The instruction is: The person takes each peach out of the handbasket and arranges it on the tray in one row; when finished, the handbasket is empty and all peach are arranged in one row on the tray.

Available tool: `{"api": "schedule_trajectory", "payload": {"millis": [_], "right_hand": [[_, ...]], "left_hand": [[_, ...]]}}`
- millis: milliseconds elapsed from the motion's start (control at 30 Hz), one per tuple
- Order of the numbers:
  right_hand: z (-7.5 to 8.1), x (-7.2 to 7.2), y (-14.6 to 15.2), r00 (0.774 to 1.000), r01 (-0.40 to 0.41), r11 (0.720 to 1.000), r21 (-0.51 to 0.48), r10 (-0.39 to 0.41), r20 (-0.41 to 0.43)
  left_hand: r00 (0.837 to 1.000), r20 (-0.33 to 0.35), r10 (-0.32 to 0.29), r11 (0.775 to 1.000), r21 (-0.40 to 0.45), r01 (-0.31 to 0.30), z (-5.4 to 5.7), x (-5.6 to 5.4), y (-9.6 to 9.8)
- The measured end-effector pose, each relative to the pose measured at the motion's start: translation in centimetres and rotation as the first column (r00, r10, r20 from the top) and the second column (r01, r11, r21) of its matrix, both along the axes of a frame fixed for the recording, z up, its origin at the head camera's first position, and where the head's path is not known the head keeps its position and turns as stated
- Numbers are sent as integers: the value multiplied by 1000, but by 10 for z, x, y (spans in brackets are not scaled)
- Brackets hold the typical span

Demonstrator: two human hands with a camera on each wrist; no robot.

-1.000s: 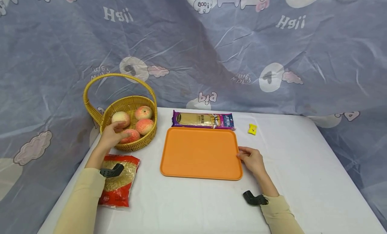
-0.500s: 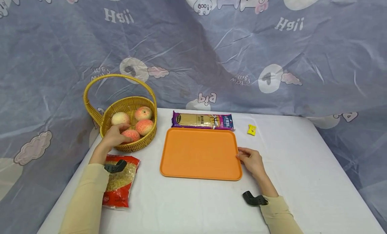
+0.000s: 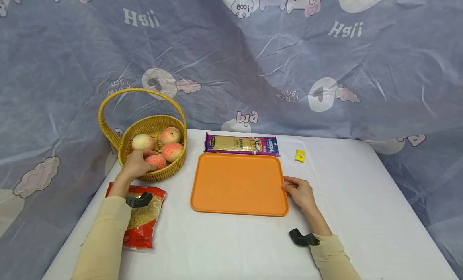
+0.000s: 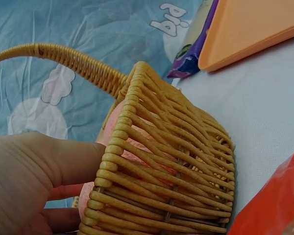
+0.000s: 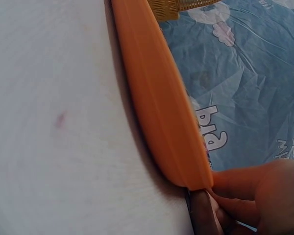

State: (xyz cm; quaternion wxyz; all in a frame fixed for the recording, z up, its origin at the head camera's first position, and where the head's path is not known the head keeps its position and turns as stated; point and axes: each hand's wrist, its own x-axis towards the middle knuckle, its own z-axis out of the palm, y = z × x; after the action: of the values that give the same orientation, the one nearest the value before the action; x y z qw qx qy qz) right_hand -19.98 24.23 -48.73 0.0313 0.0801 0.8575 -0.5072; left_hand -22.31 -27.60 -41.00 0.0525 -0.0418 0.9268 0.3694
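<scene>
A yellow wicker basket (image 3: 164,176) with an arched handle stands at the left, holding several peaches. My left hand (image 3: 136,164) reaches over its near left rim and grips the front peach (image 3: 156,162). In the left wrist view the thumb lies at the woven rim, and the weave partly hides the peach (image 4: 142,133). At centre an orange tray (image 3: 238,184) lies flat in the head view, bare on top. My right hand (image 3: 301,193) pinches its right edge. The right wrist view has the thumb at the tray's rim (image 5: 161,98) and other fingers below it.
A red bag of pasta (image 3: 142,221) lies below the basket, partly under the left forearm. Behind the tray is a purple noodle pack (image 3: 241,145), close along its far edge. A small yellow packet (image 3: 300,155) lies at the back right. A grey printed cloth (image 3: 231,71) hangs behind the table.
My left hand has shifted slightly right, its fingers moving from beside the pale peach down onto the front one. The right hand stays at the tray's edge.
</scene>
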Motion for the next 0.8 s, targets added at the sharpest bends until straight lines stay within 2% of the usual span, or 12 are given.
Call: {"api": "schedule_trajectory", "payload": {"millis": [233,367,467,600,700,800], "right_hand": [[-1,-1,1,1000,-4,1000,7,4,4],[-1,-2,2,1000,-9,1000,17,9,3],[0,-2,2,1000,-12,1000,21,12,4],[1,-2,3,1000,-7,1000,19,7,8],[0,-2,3,1000,-5,1000,13,5,10],[-1,-2,2,1000,-9,1000,12,9,6]], "left_hand": [[999,-47,21,999,-36,-23,9,6,3],[995,-81,53,999,6,-53,19,13,4],[990,-108,90,994,74,-82,30,21,10],[983,-140,122,979,180,-96,45,31,33],[981,-167,104,962,266,-57,52,34,57],[980,-187,73,944,330,-7,51,33,83]]}}
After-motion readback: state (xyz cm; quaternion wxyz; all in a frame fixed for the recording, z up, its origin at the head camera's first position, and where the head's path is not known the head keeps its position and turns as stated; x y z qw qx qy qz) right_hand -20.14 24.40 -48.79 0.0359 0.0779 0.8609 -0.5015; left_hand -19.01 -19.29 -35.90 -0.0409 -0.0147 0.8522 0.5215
